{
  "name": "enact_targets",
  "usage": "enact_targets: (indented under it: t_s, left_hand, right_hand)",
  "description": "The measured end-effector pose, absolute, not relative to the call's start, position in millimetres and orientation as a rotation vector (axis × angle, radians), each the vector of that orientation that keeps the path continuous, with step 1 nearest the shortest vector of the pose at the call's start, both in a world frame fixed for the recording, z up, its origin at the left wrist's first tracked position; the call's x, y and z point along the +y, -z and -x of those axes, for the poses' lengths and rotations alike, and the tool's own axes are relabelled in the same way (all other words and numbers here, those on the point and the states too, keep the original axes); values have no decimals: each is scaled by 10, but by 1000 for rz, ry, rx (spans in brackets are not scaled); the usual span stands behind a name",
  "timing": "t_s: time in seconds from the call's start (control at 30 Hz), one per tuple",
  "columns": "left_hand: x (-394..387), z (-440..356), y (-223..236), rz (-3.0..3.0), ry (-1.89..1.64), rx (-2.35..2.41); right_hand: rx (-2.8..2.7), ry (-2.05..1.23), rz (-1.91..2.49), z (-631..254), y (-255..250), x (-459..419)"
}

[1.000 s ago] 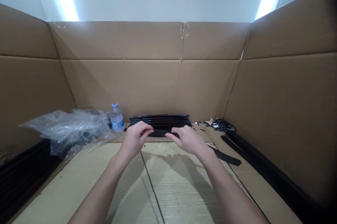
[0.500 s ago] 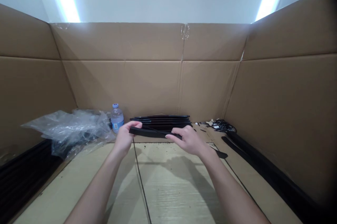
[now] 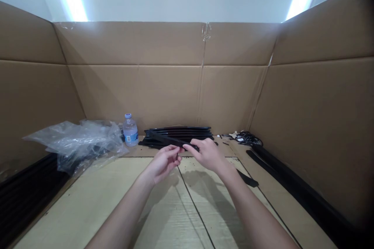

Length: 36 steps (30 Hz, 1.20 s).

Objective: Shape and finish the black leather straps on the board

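My right hand is closed around a flat black strip, its thumb lying along the strip. The strip slants from upper left into that hand. A black end shows beyond my right forearm, likely the same strip, though the forearm hides the join. My left hand pinches a thin black cord just below the strip, close to my right fingertips. From there the cord runs down toward me across the pale tabletop. Behind both hands lies a stack of black strips.
A plastic bottle stands left of the stack, beside crumpled clear plastic bags. Black lengths lie at the left and right edges. Tangled black cords sit at back right. Cardboard walls surround the pale table.
My left hand has left the strip's left end and moved right, near my right hand, bringing the cord along. The strip's left end has tilted up.
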<state>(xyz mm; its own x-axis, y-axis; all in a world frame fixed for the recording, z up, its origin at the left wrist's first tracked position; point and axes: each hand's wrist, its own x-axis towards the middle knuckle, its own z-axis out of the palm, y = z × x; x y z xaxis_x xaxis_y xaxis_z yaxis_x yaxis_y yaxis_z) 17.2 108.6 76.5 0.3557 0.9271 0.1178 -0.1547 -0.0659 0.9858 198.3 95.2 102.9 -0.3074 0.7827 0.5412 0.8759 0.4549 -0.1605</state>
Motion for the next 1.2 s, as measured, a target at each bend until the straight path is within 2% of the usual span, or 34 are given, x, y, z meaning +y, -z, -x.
enact_targets:
  t_s: [0.27,0.53,0.87,1.2]
  left_hand:
    - [1102,-236,-754,-1685,-1171,1025]
    - [1051,-172,-811,-2244,-1117,1257]
    - [1021,-4,-971,-2831,-755,1369]
    - [1023,33,-1030,-3111,-532,1341]
  right_hand:
    - [-2075,300,1499,-1923,-948,1001]
    - [-2064,367,1600,-1846,-854,1020]
    - [-2182,422,1662,-1825,-794,1015]
    - [-2361,318,1656,-1778,-810,1000]
